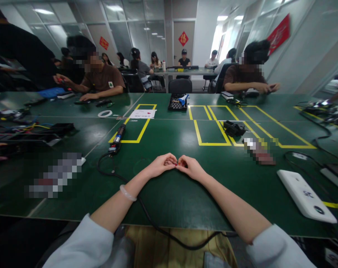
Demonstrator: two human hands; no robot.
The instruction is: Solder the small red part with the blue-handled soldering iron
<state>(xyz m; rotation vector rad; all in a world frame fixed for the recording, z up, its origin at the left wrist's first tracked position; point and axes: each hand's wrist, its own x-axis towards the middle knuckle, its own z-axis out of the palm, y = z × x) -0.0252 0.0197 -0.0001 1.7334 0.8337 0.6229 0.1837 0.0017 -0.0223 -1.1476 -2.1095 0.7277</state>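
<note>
My left hand (163, 166) and my right hand (189, 166) meet over the green table (157, 201), fingertips touching. Both are closed, pinching a tiny reddish piece (178, 163) between them, mostly covered by the fingers. A black cable (146, 214) passes under my left forearm and over the table's near edge. It leads to a dark cylindrical tool (118, 137) lying left of my hands.
Yellow tape outlines (198, 133) mark the table ahead. A black tray (177, 102) stands farther back, and a black part (234, 128) lies at right. A white device (305, 195) is near right; blurred items flank both sides. Several people sit beyond.
</note>
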